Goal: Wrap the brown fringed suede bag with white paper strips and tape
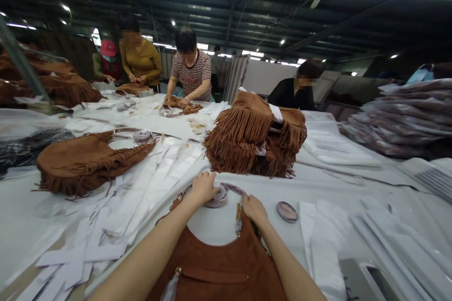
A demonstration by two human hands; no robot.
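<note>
A brown suede bag (pixel 215 258) lies flat in front of me, its zipper pull wrapped in clear film. Its handle strap arches away from me, with a greyish-pink wrapping strip (pixel 235 188) along the right part. My left hand (pixel 203 189) is closed at a roll of this strip (pixel 219 197), over the strap's left side; its fingertips are partly hidden. My right hand (pixel 254 210) is closed around the strap's right end, just above a hanging tag (pixel 238 214). A second, smaller roll (pixel 286 212) rests on the table to the right.
Stacked fringed bags (pixel 256 136) stand beyond my hands. Another fringed bag (pixel 84 160) lies at left, near white paper strips (pixel 76 256). White sheets (pixel 326 244) and a grey device (pixel 367 280) are at right. Co-workers (pixel 192 73) stand across the table; plastic-wrapped goods (pixel 406 117) are piled far right.
</note>
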